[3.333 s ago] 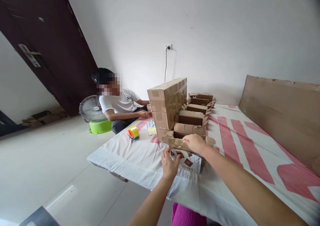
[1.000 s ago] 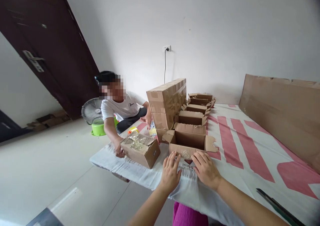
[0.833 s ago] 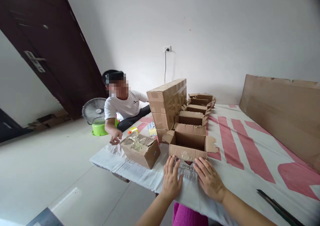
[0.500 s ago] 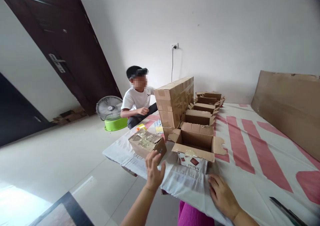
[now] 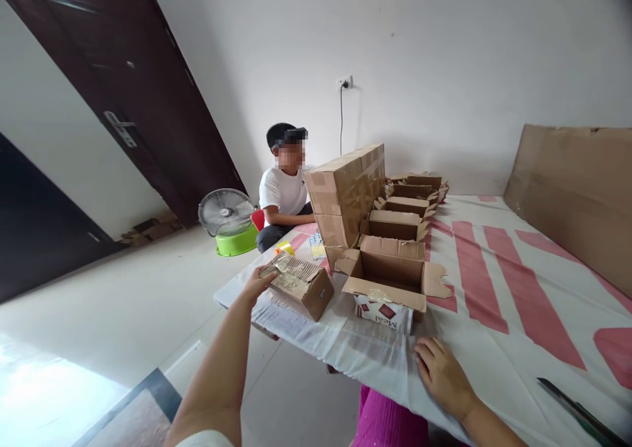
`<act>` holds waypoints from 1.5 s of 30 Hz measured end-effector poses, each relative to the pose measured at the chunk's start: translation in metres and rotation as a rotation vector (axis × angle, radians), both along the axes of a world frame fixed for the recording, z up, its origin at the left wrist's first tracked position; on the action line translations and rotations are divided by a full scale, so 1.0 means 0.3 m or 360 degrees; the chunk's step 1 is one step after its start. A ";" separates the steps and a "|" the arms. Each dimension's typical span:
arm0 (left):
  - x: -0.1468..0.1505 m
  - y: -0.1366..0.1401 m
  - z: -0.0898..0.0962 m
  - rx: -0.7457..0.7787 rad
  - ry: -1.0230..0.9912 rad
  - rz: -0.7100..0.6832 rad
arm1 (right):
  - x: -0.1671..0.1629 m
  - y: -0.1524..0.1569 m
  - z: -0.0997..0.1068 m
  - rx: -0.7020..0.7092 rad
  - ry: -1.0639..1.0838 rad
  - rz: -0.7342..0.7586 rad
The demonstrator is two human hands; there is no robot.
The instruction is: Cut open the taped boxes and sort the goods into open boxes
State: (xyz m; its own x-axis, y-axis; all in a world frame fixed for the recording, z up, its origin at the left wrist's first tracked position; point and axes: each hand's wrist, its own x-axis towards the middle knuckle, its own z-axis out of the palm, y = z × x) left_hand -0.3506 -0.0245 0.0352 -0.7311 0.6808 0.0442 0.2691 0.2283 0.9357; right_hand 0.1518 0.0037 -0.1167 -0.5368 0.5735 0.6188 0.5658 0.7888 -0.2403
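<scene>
My left hand is at the left end of a taped cardboard box; its thumb lies on the top, and some fingers are hidden behind the end. Shiny tape and a ribbed patch cover the top of this box. My right hand lies on the cloth-covered table near its front edge, fingers slightly bent, holding nothing. Just beyond it stands an open cardboard box with its flaps folded out and a printed white front.
Several open boxes run back in a row beside a stack of taped cartons. A knife-like tool lies at the right. A person in a cap crouches behind the table's left side, near a fan and a tape roll.
My left hand has moved left from in front of the taped box onto its left end. My right hand stays on the table. The other person has shifted right and lowered an arm.
</scene>
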 end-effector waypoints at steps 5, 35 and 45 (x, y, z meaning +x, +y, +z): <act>0.027 -0.080 -0.018 -0.0041 -0.0033 -0.0145 | 0.000 0.002 0.010 -0.0043 -0.0011 0.0023; 1.187 -0.265 -0.349 0.0564 -0.0331 -0.1474 | 0.588 -0.252 -0.025 -0.1220 0.1341 -0.0956; 1.186 -0.254 -0.363 0.0462 -0.0302 -0.1292 | 0.514 -0.265 0.015 -0.1135 0.1361 -0.0959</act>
